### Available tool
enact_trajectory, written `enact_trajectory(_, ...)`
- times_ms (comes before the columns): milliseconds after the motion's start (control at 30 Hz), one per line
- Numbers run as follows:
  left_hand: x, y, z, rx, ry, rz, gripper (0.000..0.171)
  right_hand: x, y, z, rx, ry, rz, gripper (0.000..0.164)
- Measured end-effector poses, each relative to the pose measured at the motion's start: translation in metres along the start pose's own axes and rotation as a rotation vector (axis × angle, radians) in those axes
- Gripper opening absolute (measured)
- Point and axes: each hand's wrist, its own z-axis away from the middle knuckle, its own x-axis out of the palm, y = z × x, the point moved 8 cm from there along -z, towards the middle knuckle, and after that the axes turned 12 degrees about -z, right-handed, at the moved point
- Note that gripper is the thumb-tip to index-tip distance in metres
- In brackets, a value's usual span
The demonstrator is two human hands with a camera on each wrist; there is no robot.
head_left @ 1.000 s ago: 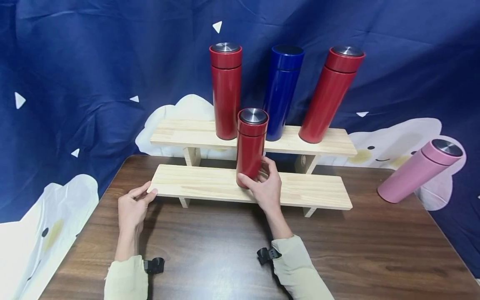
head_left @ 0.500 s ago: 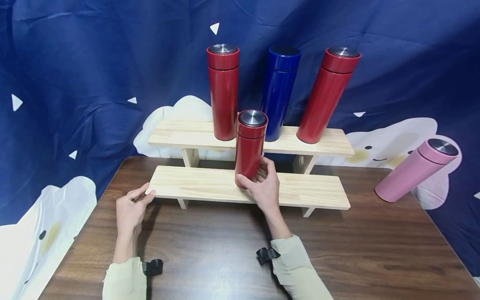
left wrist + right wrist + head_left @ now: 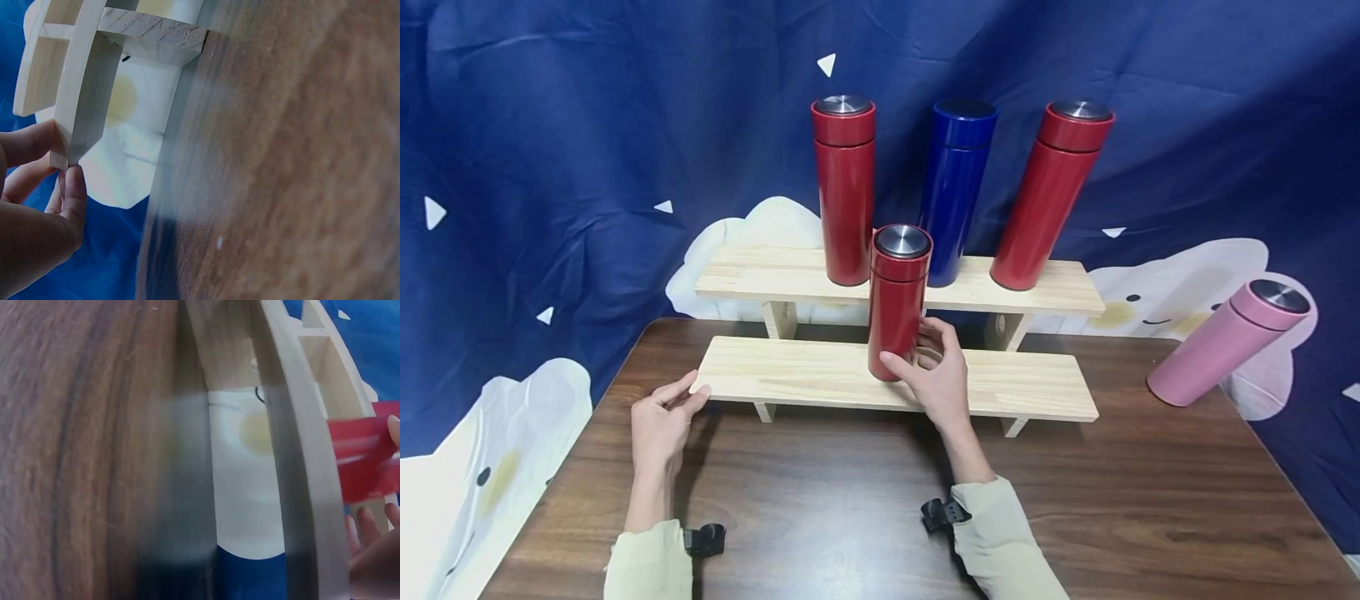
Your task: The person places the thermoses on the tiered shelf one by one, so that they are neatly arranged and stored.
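Observation:
A red thermos (image 3: pixel 898 308) stands upright on the lower step of the pale wooden display stand (image 3: pixel 797 367). My right hand (image 3: pixel 940 375) is around its lower right side, the thumb in front. In the right wrist view, fingers (image 3: pixel 367 526) are spread apart from the thermos, with a gap. My left hand (image 3: pixel 662 421) pinches the left front corner of the lower step between thumb and fingers. The left wrist view shows those fingertips (image 3: pixel 75 178) on the board's end. On the upper step stand a red thermos (image 3: pixel 845 200), a blue thermos (image 3: pixel 958 192) and another red thermos (image 3: pixel 1051 200).
A pink thermos (image 3: pixel 1228 346) stands on the brown wooden table (image 3: pixel 820 500), right of the stand. Behind hangs a dark blue cloth (image 3: pixel 625 125) with white clouds and triangles. Each wrist wears a black strap with a small camera.
My right hand has loosened and shifted slightly right, away from the front thermos, which stays in place. The left hand keeps its pinch. The view has tilted slightly.

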Motion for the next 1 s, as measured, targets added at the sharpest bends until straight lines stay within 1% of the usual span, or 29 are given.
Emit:
enact_trajectory(133, -0.002, -0.003, 0.002, -0.025, 0.003, -0.010, 0.038, -0.009, -0.006, 0.002, -0.020, 0.001, -0.022, 0.069)
enact_trajectory(233, -0.002, -0.003, 0.002, -0.028, 0.004, -0.009, 0.038, -0.016, -0.011, 0.002, -0.029, 0.015, -0.032, 0.066)
enact_trajectory(400, -0.001, 0.000, 0.001, -0.012, 0.002, 0.004, 0.039, -0.032, -0.018, -0.001, -0.051, 0.065, -0.021, 0.064)
enact_trajectory(567, 0.001, 0.002, 0.001, -0.008, 0.005, 0.006, 0.039, -0.048, -0.023, -0.004, -0.067, 0.096, -0.010, 0.063)
enact_trajectory(700, 0.002, 0.003, 0.001, -0.006, 0.000, 0.008, 0.038, -0.066, -0.027, -0.007, -0.079, 0.145, 0.007, 0.064)
enact_trajectory(833, 0.002, 0.004, 0.001, -0.001, 0.004, -0.006, 0.038, -0.083, -0.032, -0.008, -0.084, 0.190, 0.020, 0.064)
enact_trajectory(1000, 0.000, 0.004, 0.002, -0.007, -0.002, -0.037, 0.039, -0.098, -0.037, -0.004, -0.077, 0.228, 0.034, 0.064)
